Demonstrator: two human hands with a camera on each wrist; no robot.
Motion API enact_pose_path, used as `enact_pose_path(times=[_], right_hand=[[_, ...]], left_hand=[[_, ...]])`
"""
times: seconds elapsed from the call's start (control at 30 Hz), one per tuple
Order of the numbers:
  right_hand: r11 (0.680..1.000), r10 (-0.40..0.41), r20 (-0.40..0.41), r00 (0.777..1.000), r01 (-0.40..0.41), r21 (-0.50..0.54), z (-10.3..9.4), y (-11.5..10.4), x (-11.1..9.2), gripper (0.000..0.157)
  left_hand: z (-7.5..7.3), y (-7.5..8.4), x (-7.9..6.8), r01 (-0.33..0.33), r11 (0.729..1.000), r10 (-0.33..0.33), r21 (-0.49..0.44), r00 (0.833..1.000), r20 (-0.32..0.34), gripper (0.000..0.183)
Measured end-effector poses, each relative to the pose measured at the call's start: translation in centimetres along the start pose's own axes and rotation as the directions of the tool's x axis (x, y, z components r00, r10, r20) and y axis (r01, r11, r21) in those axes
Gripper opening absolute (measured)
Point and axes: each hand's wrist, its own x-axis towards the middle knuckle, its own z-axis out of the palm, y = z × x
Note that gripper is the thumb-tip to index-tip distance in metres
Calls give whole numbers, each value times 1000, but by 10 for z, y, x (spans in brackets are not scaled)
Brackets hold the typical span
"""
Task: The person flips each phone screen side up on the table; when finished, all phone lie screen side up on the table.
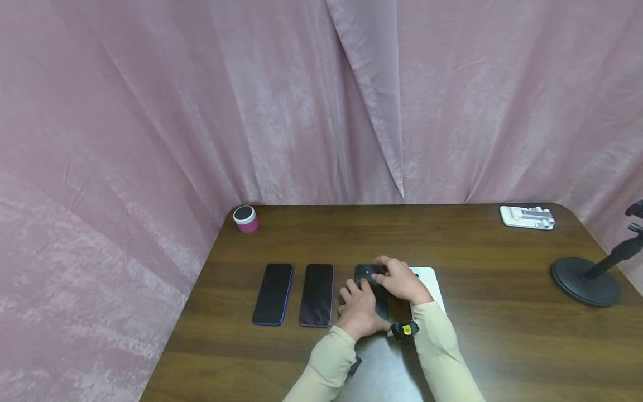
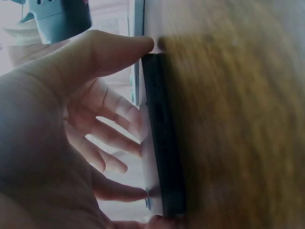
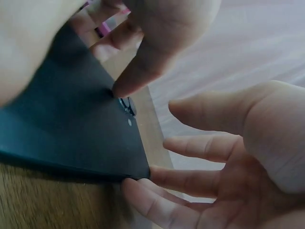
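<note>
A black phone (image 1: 380,298) lies back up on the table, its camera toward the far edge. My left hand (image 1: 359,312) spans it from the left. In the left wrist view, the thumb meets one corner of the phone's bottom edge (image 2: 164,143); other fingers are along the opposite side. Its index fingertip touches the back beside the camera in the right wrist view. My right hand (image 1: 402,283) is over the far right corner, with fingertips touching the phone edge (image 3: 138,175) and its thumb raised. A white phone (image 1: 428,279) lies partly hidden under the right forearm.
Two phones lie screen up to the left, one blue-edged (image 1: 273,294) and one purple-edged (image 1: 317,295). A pink jar (image 1: 246,221) stands at the far left corner. At right are a white folding stand (image 1: 527,218) and a black round-based stand (image 1: 585,282). Pink curtains (image 1: 301,111) hang behind.
</note>
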Motion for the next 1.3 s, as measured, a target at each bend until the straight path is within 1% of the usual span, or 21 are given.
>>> enact_pose_path(times=[0.1,0.2,0.3,0.37,0.5,0.63,0.77,0.9,1.1,1.2,1.3], right_hand=[[1000,-8,-9,1000,8,29,-2,3,1,37],[998,-10,-10,1000,11,63,-5,4,2,39],[995,-4,-6,1000,5,101,-8,3,3,39],[993,6,-4,1000,-6,116,-10,1,4,39],[987,19,15,1000,-21,159,-13,-1,2,38],[977,-13,29,999,7,214,-16,-1,-1,39],[976,-66,31,997,58,211,-20,1,-1,46],[970,-95,34,995,85,229,-23,2,1,54],[952,-93,43,995,77,295,-24,2,0,62],[944,-95,42,995,77,321,-24,2,0,62],[940,-95,32,995,79,331,-24,1,-1,61]], left_hand=[[0,2,-1,-7,999,8,45,999,-32,121],[-1,4,-2,-19,997,24,71,997,-68,123],[-3,6,-3,-32,996,39,85,996,-84,121],[-5,7,-3,-39,996,46,85,996,-82,120],[-9,6,-3,-40,996,45,76,997,-58,117],[-16,4,-5,-51,998,52,47,998,-24,111],[-23,1,-5,-65,998,64,21,997,31,106],[-29,-1,-4,-67,998,67,-8,995,72,99],[-34,-3,-4,-77,995,84,-64,989,119,92],[-36,-4,-5,-84,993,96,-87,985,142,90],[-38,-4,-5,-91,991,106,-101,982,159,92]])
